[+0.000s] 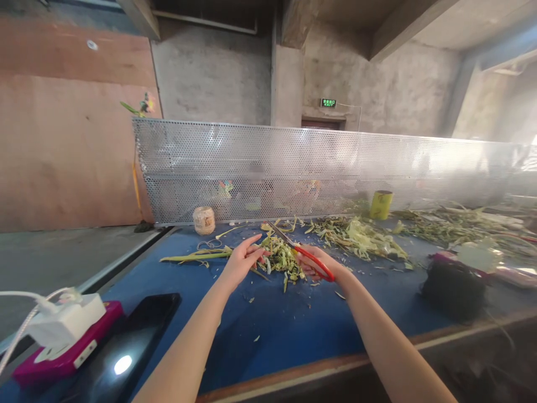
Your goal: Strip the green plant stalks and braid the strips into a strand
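My right hand (309,268) is closed around a pair of scissors (315,262) with red handles, their dark blades pointing up and to the left. My left hand (243,258) is open, its fingers apart, at the left edge of a heap of green plant trimmings (282,258). A long pale green stalk (197,257) lies on the blue tabletop (268,324) and runs up to the left hand; its end there is hidden behind the wrist. The trimmings lie between both hands, below the scissor blades.
A ball of twine (204,220) stands at the back left. More plant scraps (361,238) and a yellow-green cylinder (381,205) are at right. A black bundle (453,288) lies near the front edge. A phone (138,341) and power strip (79,347) sit at left. A perforated metal screen (260,168) rises behind.
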Available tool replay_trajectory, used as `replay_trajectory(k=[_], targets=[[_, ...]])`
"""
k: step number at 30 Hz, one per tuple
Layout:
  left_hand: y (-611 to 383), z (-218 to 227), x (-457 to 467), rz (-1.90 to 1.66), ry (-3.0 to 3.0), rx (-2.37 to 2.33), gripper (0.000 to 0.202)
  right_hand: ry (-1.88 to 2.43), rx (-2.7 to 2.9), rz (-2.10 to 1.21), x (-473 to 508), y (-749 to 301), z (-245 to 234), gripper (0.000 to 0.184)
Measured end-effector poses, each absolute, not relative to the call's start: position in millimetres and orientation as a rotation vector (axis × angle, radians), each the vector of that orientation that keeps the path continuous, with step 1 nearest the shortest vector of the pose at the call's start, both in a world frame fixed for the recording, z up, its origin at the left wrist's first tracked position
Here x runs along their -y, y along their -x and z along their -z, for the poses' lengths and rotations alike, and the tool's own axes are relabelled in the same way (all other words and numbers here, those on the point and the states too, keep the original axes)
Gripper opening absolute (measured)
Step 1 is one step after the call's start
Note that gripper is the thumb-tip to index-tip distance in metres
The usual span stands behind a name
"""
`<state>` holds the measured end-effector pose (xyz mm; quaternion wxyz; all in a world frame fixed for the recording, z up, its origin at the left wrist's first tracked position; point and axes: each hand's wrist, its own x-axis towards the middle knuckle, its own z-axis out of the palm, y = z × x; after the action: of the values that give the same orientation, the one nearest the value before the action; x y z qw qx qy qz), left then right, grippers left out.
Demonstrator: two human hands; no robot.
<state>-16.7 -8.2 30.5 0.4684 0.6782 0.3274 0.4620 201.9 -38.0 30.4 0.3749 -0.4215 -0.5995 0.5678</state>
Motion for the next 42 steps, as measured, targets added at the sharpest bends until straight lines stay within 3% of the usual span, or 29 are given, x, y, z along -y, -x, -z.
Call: replay_trajectory(k=[6,10,17,24,35,42], targets=[[17,-29,7,-1.158,-1.62,-0.775,0.059,1.173,1.396,-1.298,31,-206,-31,0.046],[18,-29,6,-1.182,-1.54,-0.756,0.057,1.388,1.393,-0.866,23,-212,-27,0.047],[18,-26,4,-1.196,-1.472,-0.759,0.053,1.917,1.413,-0.05,23,-224,-23,0.029],[18,-29,8,-1.18,-1.467,-0.733,0.06,1.973,1.408,-0.034,26,-224,-27,0.039],[17,-37,18,-1.181,-1.462,-0.685,0.075,2.016,1.523,-0.085,27,-219,-27,0.032],[16,-33,11,-1.294,-1.335,-0.713,0.086,1.681,1.964,-0.114,33,-210,-24,0.025]])
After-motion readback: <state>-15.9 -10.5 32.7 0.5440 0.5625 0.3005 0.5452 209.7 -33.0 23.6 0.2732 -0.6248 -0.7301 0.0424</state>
